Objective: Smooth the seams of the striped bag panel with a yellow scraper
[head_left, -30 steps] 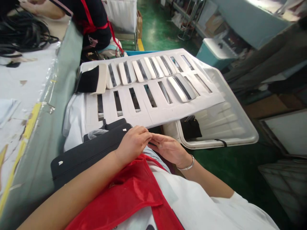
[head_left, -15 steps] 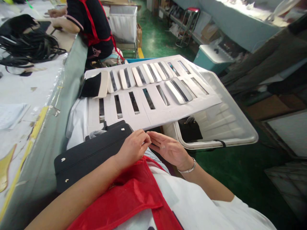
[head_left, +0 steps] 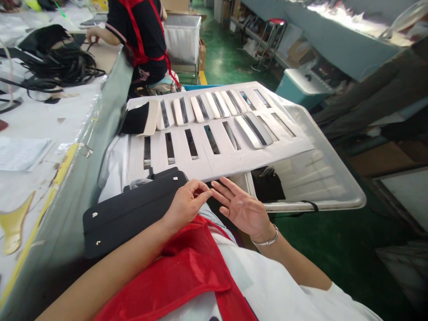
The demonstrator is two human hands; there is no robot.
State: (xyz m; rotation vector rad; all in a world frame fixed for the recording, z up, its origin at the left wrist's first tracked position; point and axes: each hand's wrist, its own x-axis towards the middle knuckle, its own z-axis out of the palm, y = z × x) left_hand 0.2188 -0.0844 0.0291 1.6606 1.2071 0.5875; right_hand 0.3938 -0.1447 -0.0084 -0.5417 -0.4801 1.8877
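Observation:
My left hand [head_left: 185, 205] rests on the near end of a flat black bag [head_left: 133, 211] that lies across my lap. Its thumb and forefinger are pinched together; whatever is between them is too small to make out. Beside it, my right hand [head_left: 241, 208] is held palm up with the fingers spread and holds nothing; a silver bracelet is on the wrist. The two hands' fingertips almost touch. Just beyond the hands, a white foam board [head_left: 214, 160] with long slots holds several white and silver pieces.
The foam board lies over a white plastic tray [head_left: 334, 200], with another black bag [head_left: 267, 183] inside. A workbench [head_left: 40, 133] with black straps runs along the left. A co-worker in a red apron [head_left: 142, 35] sits further along it. The green floor is on the right.
My right hand has opened, its fingers now spread and raised off my lap. My left hand keeps its pinch. The view has tilted up slightly.

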